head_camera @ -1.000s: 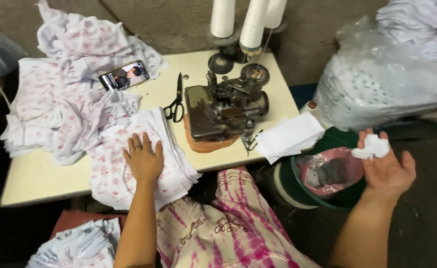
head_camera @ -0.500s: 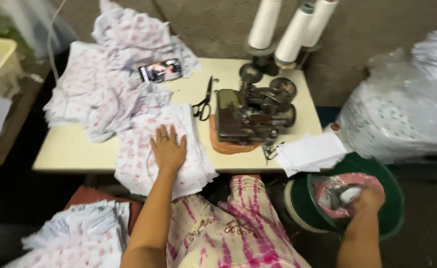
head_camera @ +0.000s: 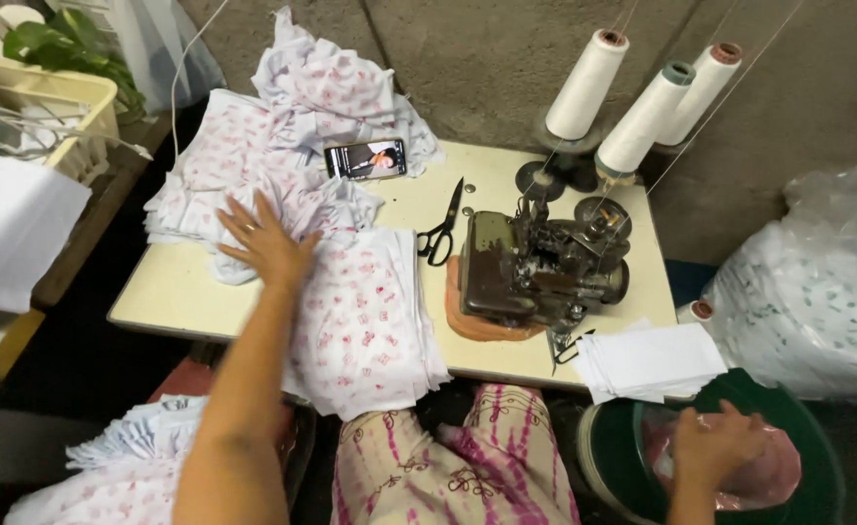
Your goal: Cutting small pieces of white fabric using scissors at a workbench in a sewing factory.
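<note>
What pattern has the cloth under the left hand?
White cloth with small pink prints, head view.

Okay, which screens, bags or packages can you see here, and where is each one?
Phone: flat on the printed fabric at the table's back, dark rectangle, screen lit.
Clear plastic bag: right of the table, bulging with pale fabric.
Pink plastic bag: inside the green bin, under the right hand.

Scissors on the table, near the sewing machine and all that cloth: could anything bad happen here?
Maybe. The scissors lie beside the stacked printed cloth, so a cloth tugged over them could drag them, or a finger could meet the blades. The left hand is flat on the loose cloth pile, where a phone rests; pulling cloth might slide it off. That stack also overhangs the table edge and could slip down.
</note>
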